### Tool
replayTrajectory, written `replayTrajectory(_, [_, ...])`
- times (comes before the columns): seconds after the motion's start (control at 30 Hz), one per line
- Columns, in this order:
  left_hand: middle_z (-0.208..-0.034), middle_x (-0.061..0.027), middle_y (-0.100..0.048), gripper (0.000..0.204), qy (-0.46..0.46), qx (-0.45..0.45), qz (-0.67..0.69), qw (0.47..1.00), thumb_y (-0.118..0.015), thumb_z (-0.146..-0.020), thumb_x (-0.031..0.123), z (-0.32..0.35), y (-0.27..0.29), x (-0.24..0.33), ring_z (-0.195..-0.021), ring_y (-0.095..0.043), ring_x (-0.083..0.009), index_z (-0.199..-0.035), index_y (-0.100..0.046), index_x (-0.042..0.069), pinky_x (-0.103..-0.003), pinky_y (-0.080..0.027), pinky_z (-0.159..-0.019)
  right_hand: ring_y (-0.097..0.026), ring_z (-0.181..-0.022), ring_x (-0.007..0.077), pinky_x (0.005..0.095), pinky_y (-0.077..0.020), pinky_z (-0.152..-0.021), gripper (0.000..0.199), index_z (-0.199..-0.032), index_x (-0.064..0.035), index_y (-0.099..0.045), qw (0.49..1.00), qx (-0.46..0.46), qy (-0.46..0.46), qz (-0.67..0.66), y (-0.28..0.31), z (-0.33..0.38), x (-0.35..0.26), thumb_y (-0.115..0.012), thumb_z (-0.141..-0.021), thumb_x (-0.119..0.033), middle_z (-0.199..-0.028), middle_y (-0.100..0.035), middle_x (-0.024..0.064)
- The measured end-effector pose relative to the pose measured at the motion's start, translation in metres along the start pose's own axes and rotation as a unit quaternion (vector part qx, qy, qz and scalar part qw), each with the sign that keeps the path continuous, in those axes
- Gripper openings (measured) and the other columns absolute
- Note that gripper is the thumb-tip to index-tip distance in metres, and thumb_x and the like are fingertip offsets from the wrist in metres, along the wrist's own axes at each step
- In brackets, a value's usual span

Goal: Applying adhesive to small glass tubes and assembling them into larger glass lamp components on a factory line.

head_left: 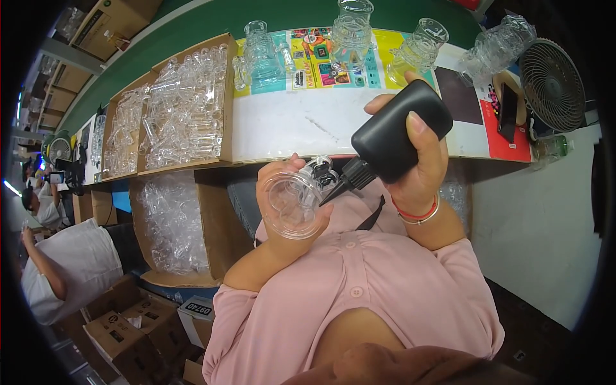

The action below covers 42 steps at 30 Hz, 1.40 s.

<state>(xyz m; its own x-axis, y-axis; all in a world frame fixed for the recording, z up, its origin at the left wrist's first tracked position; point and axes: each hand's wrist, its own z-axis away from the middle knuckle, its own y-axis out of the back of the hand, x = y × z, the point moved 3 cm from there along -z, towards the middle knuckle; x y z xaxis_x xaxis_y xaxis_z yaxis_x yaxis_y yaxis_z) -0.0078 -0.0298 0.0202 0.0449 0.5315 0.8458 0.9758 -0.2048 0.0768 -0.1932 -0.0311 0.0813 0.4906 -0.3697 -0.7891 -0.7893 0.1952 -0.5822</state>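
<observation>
Long green bench (192,25), cardboard trays of clear glass parts (186,106) along it, finished glass pieces (351,32) standing on a bright mat. The left hand (282,212) wraps around a clear glass piece (296,202), held at chest height above the lap. The right hand (420,173) clenches a black squeeze bottle (398,131), nozzle tilted at the glass (tip almost touching). Squeeze too hard and it could flood or drip onto the pink shirt (359,301) — and wet glass could slip.

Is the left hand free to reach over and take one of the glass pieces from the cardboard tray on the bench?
Probably not right away. The left hand is wrapped around a clear glass piece, so its fingers are taken. The cardboard tray itself lies open on that side, with nothing covering it.
</observation>
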Motion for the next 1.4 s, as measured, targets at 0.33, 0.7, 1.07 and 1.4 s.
replayTrajectory(0.33, [-0.110,-0.0127,-0.045,0.063,0.012,0.006,-0.008,1.000,-0.077,-0.068,0.015,0.000,-0.003,0.003,-0.108,-0.051,-0.0266,-0.116,-0.039,0.002,-0.047,-0.037,-0.106,-0.063,-0.075,0.0187,0.0290,-0.0547,-0.066,0.056,-0.132,0.0013,-0.031,1.000,-0.012,-0.008,-0.003,0.001,0.002,0.001,-0.054,-0.085,-0.018,-0.097,-0.062,0.0239])
replayTrajectory(0.7, [-0.113,-0.0108,-0.044,0.074,0.004,-0.024,-0.016,1.000,-0.070,-0.054,-0.010,0.000,-0.001,0.003,-0.113,-0.048,-0.0241,-0.119,-0.038,0.004,-0.041,-0.037,-0.105,-0.062,-0.074,0.0182,0.0276,-0.0540,-0.066,0.058,-0.134,0.0018,-0.030,0.999,-0.015,-0.014,0.032,-0.001,0.007,0.000,-0.051,-0.086,-0.023,-0.097,-0.061,0.0221])
replayTrajectory(1.07, [-0.117,-0.0100,-0.045,0.078,0.017,-0.003,-0.003,1.000,-0.071,-0.058,-0.010,0.003,0.001,-0.003,-0.112,-0.051,-0.0239,-0.124,-0.033,0.004,-0.040,-0.037,-0.105,-0.062,-0.076,0.0189,0.0295,-0.0536,-0.068,0.056,-0.133,0.0012,-0.030,0.999,-0.044,-0.015,0.004,-0.003,0.010,0.000,-0.054,-0.086,-0.019,-0.098,-0.062,0.0219])
replayTrajectory(1.4, [-0.137,-0.0099,-0.033,0.086,0.159,0.005,0.123,0.980,-0.073,-0.068,0.007,0.014,0.002,-0.008,-0.130,-0.039,-0.0280,-0.139,-0.024,0.005,-0.042,-0.029,-0.109,-0.064,-0.070,0.0201,0.0275,-0.0535,-0.056,0.059,-0.133,0.0006,-0.030,0.999,0.028,0.011,-0.024,-0.002,0.000,-0.007,-0.055,-0.085,-0.023,-0.098,-0.062,0.0227])
